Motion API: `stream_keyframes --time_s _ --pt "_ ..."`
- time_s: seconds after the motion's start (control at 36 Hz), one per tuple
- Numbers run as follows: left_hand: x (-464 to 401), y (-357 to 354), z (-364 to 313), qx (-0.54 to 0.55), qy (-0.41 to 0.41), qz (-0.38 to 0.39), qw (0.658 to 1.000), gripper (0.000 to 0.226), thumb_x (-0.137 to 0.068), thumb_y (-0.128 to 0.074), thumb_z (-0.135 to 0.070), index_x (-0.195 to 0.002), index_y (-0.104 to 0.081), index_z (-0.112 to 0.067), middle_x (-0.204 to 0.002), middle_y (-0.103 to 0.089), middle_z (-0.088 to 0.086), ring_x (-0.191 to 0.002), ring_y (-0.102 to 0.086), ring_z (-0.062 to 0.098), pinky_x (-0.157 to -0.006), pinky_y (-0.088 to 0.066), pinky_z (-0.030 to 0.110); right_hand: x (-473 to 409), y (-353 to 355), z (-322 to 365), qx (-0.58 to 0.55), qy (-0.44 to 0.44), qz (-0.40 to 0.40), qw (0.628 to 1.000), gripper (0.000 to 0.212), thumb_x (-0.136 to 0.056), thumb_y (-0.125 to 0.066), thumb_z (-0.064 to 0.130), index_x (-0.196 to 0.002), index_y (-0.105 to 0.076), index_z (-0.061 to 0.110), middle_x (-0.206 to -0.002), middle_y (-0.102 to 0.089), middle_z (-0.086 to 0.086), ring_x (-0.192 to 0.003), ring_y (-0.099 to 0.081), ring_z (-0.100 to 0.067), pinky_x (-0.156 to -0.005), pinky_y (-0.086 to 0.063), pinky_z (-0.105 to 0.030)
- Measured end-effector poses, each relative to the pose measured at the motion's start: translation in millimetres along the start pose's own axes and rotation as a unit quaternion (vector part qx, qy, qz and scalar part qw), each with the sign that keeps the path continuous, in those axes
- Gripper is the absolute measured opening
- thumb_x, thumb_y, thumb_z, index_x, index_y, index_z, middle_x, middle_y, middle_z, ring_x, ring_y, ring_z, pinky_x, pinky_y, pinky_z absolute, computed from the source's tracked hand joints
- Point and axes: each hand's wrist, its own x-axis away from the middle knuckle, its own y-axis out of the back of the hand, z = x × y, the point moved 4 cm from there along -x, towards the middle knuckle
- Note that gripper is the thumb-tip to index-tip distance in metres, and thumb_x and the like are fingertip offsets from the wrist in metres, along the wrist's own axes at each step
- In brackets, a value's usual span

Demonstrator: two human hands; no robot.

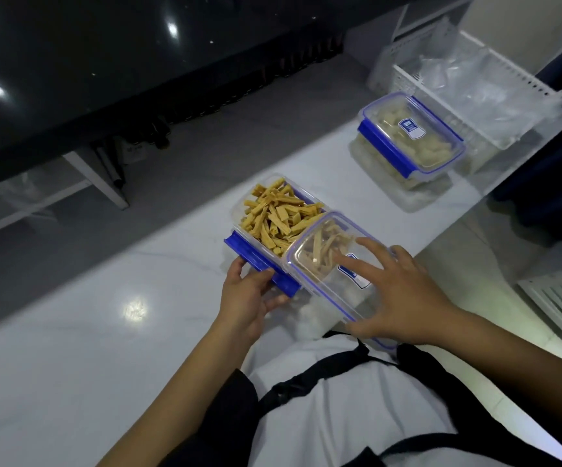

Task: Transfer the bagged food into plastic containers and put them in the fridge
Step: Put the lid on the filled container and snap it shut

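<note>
Head view, looking down at a white counter [104, 332]. Left hand [249, 298] grips the blue latch side of a clear container [239, 214] holding tan food sticks [279, 217]. Right hand [397, 291], fingers spread and straight, rests on the clear lid [320, 264] lying partly over the container. Farther right, a second, lidded container [411, 136] sits just beside a white basket [475, 72] that appears to hold plastic bags.

Half-lidded container [266, 210] of tan sticks [279, 217]

head-worn view, looking down, close
</note>
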Motion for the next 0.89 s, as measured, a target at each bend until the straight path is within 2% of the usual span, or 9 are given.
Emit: stream_keyframes --time_s 0.17,0.31,0.44,0.58,0.69,0.89 --pt "-0.7 -0.2 0.7 0.001 0.004 -0.001 1.0 0.051 -0.096 -0.058 0.003 -0.136 -0.051 -0.027 -0.121 -0.068 0.014 -0.091 -0.077 0.03 -0.063 -0.061 0.042 -1.2 1.7 -6.3 -0.013 -0.016 0.005 1.0 0.1 -0.05 -0.055 0.081 -0.133 0.001 0.079 -0.161 0.005 0.023 -0.143 -0.014 -0.03 -0.112 -0.027 -0.046" --pt "0.0 -0.3 -2.1 -0.003 -0.004 0.001 1.0 0.051 -0.097 -0.06 -0.001 -0.139 -0.049 -0.028 -0.123 -0.069 0.012 -0.098 -0.075 0.03 -0.068 -0.062 0.044 -34.9 0.3 9.8 -0.003 -0.021 0.001 1.0 0.108 -0.054 -0.063 0.076 -0.146 -0.008 0.062 -0.162 0.007 0.02 -0.145 -0.01 -0.041 -0.112 -0.027 -0.052" --pt "-3.4 3.3 -9.9 0.015 -0.006 -0.02 1.0 0.056 -0.097 -0.061 -0.002 -0.142 -0.046 -0.032 -0.126 -0.066 0.01 -0.095 -0.076 0.028 -0.072 -0.063 0.047 -53.5 -2.3 15.4 -0.019 0.005 0.004 1.0 0.109 -0.057 -0.063 0.077 -0.148 -0.006 0.06 -0.163 0.009 0.02 -0.147 -0.006 -0.041 -0.113 -0.024 -0.054" --pt "-3.8 7.0 -13.4 0.012 -0.009 -0.011 1.0 0.049 -0.097 -0.059 0.001 -0.135 -0.053 -0.031 -0.121 -0.069 0.011 -0.093 -0.076 0.028 -0.071 -0.062 0.046 -62.7 4.1 16.0 -0.063 0.029 0.004 0.998 0.11 -0.061 -0.073 0.071 -0.149 -0.009 0.059 -0.162 0.003 0.02 -0.145 -0.016 -0.037 -0.111 -0.031 -0.056" --pt "-4.2 8.0 -14.2 -0.001 -0.017 -0.013 1.0 0.051 -0.098 -0.059 0.0 -0.138 -0.053 -0.032 -0.121 -0.07 0.011 -0.096 -0.076 0.029 -0.066 -0.061 0.042 -70.1 10.7 24.8 -0.042 0.038 -0.012 0.998 0.109 -0.06 -0.069 0.073 -0.15 -0.009 0.057 -0.164 0.003 0.018 -0.146 -0.012 -0.039 -0.112 -0.029 -0.057" --pt "-4.2 9.3 -12.2 -0.001 -0.023 -0.014 1.0 0.048 -0.098 -0.06 -0.003 -0.135 -0.053 -0.032 -0.119 -0.071 0.01 -0.096 -0.076 0.029 -0.069 -0.062 0.046 -68.2 11.8 39.1 0.004 0.045 -0.006 0.999 0.11 -0.057 -0.06 0.079 -0.15 -0.005 0.056 -0.164 0.004 0.012 -0.145 -0.01 -0.042 -0.112 -0.029 -0.057"
